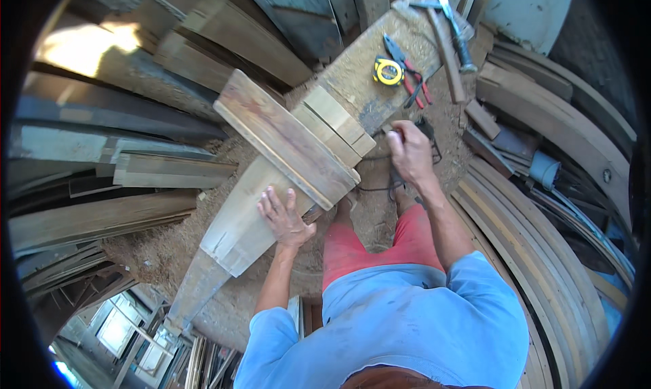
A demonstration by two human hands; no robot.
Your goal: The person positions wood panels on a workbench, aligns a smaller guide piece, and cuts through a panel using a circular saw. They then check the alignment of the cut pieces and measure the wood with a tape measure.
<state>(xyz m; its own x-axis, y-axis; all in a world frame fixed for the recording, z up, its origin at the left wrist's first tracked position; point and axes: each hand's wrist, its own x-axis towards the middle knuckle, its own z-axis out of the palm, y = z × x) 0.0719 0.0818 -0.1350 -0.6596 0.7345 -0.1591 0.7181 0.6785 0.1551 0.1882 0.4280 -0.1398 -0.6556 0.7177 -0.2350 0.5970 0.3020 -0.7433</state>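
My left hand [285, 216] lies on a long pale board [244, 202] with its fingers spread. Across that board rests a shorter, darker brown plank [278, 138], just beyond my left fingertips. Pale wood pieces [337, 121] sit side by side against the plank's far side. My right hand [411, 151] is raised beside the bench's right edge, its fingers curled closed. A small brownish end shows at those fingertips, too small to name. Beyond it on the bench [352, 56] lie a yellow tape measure [388, 70] and red-handled pliers [411, 73].
Two hammers, one with a wooden handle [446, 53] and one with a dark grip [462, 50], lie at the bench's far end. Stacked planks [244, 40] lean at the left. Long boards [522, 253] line the right side. Sawdust and shavings cover the floor [152, 253].
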